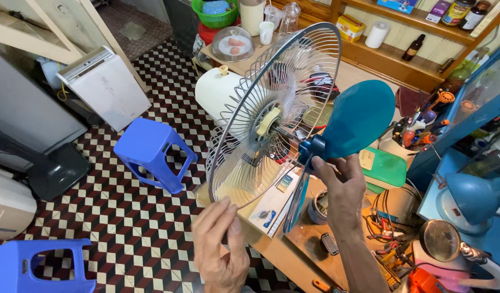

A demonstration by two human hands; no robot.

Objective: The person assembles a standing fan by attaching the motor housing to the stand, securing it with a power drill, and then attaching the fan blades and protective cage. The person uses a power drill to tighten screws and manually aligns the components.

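Observation:
My left hand [220, 244] pinches the lower rim of a round wire fan guard [271, 116], which stands tilted on edge over the workbench with a cream hub at its middle. My right hand [339, 187] grips the dark blue hub of a teal fan blade [355, 116], held just right of the guard. One blade points up and to the right; another hangs down edge-on between my hands. The blade's hub sits close to the guard's centre, a little apart from it.
A cluttered wooden workbench [301, 244] lies below with a paper sheet, tape roll and tools. A white fan motor housing [220, 92] sits behind the guard. Two blue plastic stools [149, 149] stand on the checkered floor. Shelves with bottles run along the back right.

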